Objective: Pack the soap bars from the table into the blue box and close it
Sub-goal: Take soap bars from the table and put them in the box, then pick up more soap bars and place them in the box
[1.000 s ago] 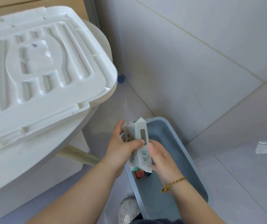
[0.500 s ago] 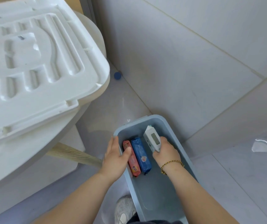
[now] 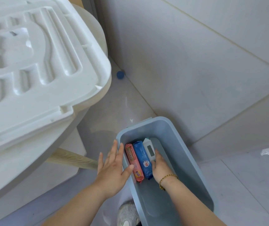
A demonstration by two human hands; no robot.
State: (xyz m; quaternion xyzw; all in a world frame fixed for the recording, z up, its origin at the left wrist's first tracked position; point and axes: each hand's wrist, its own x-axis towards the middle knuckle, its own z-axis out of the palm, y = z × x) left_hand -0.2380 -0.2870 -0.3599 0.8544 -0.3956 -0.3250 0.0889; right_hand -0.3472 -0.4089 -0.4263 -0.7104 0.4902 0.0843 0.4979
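Note:
The blue box point(image 3: 184, 149) stands open on the floor by the wall. Three wrapped soap bars lie side by side in its far left part: a red one point(image 3: 133, 162), a blue one point(image 3: 142, 158) and a white one point(image 3: 149, 149). My right hand point(image 3: 160, 167) is inside the box, its fingers curled around the near end of the white bar. My left hand point(image 3: 114, 167) rests flat on the box's left rim with fingers spread, thumb touching the red bar. The large white lid point(image 3: 32, 62) lies on the round table.
The round white table point(image 3: 96, 51) fills the upper left, with a wooden leg point(image 3: 72, 158) slanting below it. A small blue cap point(image 3: 120, 74) lies on the floor by the tiled wall. A grey shoe point(image 3: 128, 212) shows beside the box's near end.
Both hands held the white bar above the box a second ago. My right hand has since lowered it beside the blue bar, and my left hand has opened flat on the rim.

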